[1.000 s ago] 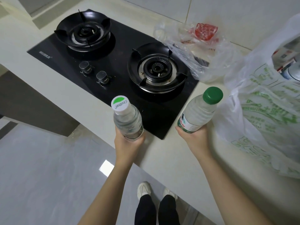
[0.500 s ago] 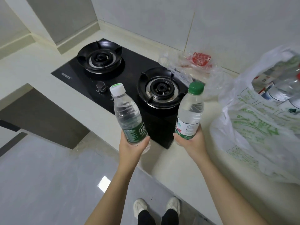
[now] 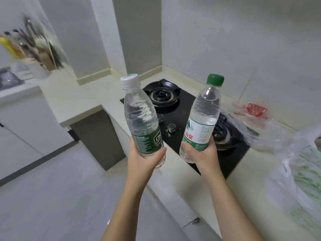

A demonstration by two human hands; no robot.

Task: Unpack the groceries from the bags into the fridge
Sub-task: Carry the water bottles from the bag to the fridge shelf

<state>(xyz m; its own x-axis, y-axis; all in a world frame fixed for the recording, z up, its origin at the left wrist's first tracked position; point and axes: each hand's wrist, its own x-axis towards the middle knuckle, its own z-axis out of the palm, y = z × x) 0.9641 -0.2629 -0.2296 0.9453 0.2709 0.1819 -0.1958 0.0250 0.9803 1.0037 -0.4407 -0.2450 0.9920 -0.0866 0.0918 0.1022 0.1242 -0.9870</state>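
Note:
My left hand grips the base of a clear water bottle with a white cap and dark green label, held upright and tilted slightly left. My right hand grips a second water bottle with a green cap and a white-and-green label. Both bottles hang in the air in front of the counter. A white grocery bag with green print lies on the counter at the right edge. A clear plastic bag with something red inside lies behind it. No fridge is in view.
A black two-burner gas hob is set into the pale counter behind the bottles. Far left, blurred, stand a knife block and utensils. White cabinet fronts and a grey tiled floor fill the left and bottom.
The view has swung up and to the left, bringing the far-left counter into sight. Both bottles have risen and stand more upright; the grocery bag has slid to the right edge.

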